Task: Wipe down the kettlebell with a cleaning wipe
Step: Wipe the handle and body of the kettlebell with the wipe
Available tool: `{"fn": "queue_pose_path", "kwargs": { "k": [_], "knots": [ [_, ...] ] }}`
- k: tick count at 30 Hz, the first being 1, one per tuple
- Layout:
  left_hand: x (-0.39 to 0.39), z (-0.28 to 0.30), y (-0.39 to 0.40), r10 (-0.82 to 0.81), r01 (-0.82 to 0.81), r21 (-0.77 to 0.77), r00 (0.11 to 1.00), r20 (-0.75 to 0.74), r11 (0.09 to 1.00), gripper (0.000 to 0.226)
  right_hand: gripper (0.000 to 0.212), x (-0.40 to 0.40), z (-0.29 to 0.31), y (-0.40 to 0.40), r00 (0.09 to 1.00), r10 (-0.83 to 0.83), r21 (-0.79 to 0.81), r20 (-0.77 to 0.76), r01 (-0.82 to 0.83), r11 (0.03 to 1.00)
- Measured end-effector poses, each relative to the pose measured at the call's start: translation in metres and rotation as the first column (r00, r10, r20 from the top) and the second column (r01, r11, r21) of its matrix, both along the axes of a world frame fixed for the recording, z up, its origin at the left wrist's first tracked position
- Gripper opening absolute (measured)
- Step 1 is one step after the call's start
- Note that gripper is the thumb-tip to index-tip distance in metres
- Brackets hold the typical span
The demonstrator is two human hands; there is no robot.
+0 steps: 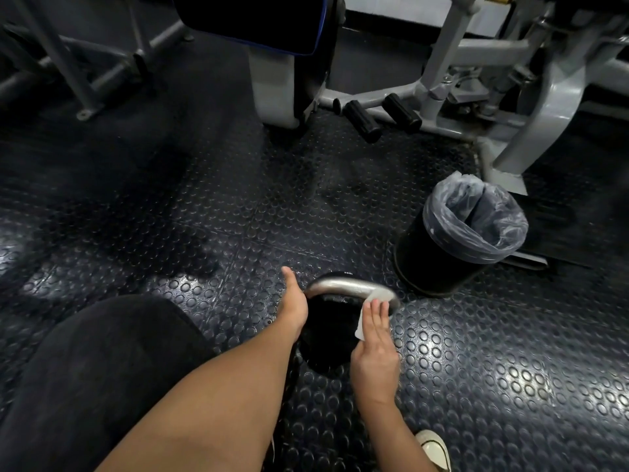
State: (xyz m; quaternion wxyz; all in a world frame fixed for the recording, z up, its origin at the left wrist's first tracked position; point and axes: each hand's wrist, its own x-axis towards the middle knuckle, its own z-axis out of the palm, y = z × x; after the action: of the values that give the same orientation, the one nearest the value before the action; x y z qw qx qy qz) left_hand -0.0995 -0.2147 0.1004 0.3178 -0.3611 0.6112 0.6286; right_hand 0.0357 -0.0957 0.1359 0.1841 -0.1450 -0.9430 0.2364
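Head view, hidden: the black kettlebell's (326,338) body merged with shadow; left hand's (295,303) fingers hidden behind its steel handle (340,285), grip impossible to tell.
Right hand (374,349): straight fingers (376,313) pressed a white cleaning wipe (369,310) to the handle.
Kettlebell: stood on the studded rubber floor (493,352) between both hands.
Room: lined trash bin (456,240) nearby; gym machine frame (510,107) cut off above.

Black kettlebell (326,338) upright on studded floor, white wipe (374,299) draped over its silver handle
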Motion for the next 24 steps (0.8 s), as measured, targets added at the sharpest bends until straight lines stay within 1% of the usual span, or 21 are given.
{"fn": "queue_pose_path", "kwargs": {
  "k": [2, 5, 7, 9, 11, 12, 16, 18, 21, 24],
  "knots": [
    [-0.001, -0.005, 0.0, 0.0, 0.0, 0.008, 1.0, 0.011, 1.0, 0.156, 0.059, 0.003, -0.002, 0.004, 1.0, -0.011, 0.018, 0.013, 0.011, 1.0],
    [-0.002, -0.009, 0.0, -0.01, 0.01, 0.019, 1.0, 0.023, 1.0, 0.157, 0.059, 0.003, 0.001, 0.005, 0.999, -0.051, 0.038, 0.011, 0.05, 0.998],
    [-0.001, -0.005, 0.0, -0.007, 0.007, 0.013, 1.0, 0.026, 1.0, 0.159, 0.057, 0.002, 0.002, 0.003, 0.999, -0.047, 0.038, 0.018, 0.046, 0.998],
    [0.001, 0.001, 0.0, -0.016, 0.015, 0.022, 1.0, 0.009, 1.0, 0.16, 0.064, 0.002, 0.001, -0.001, 0.999, -0.024, 0.013, 0.047, 0.023, 1.0],
    [0.001, 0.0, 0.0, -0.02, 0.02, 0.035, 1.0, -0.003, 0.999, 0.16, 0.073, 0.004, 0.001, -0.003, 0.996, -0.035, -0.021, 0.087, 0.037, 0.999],
    [0.001, 0.0, -0.001, -0.021, 0.021, 0.037, 1.0, 0.001, 0.999, 0.16, 0.072, 0.004, 0.001, -0.001, 0.996, -0.046, -0.026, 0.08, 0.048, 0.999],
    [0.0, 0.0, 0.0, -0.02, 0.02, 0.019, 1.0, -0.005, 1.0, 0.157, 0.057, 0.003, 0.002, 0.003, 0.997, -0.072, -0.005, 0.002, 0.072, 0.997],
    [0.001, 0.003, 0.001, -0.018, 0.019, 0.033, 1.0, -0.007, 0.999, 0.158, 0.058, 0.001, 0.002, -0.004, 0.996, -0.087, -0.03, 0.013, 0.087, 0.996],
    [0.001, 0.001, 0.0, -0.003, 0.003, 0.043, 1.0, -0.006, 0.999, 0.16, 0.064, 0.0, 0.005, -0.01, 0.997, -0.068, -0.045, 0.027, 0.07, 0.997],
    [0.004, 0.012, 0.0, -0.007, 0.008, 0.045, 1.0, -0.013, 0.999, 0.158, 0.064, 0.002, 0.008, -0.003, 0.994, -0.105, -0.079, -0.017, 0.103, 0.992]
  ]
}}
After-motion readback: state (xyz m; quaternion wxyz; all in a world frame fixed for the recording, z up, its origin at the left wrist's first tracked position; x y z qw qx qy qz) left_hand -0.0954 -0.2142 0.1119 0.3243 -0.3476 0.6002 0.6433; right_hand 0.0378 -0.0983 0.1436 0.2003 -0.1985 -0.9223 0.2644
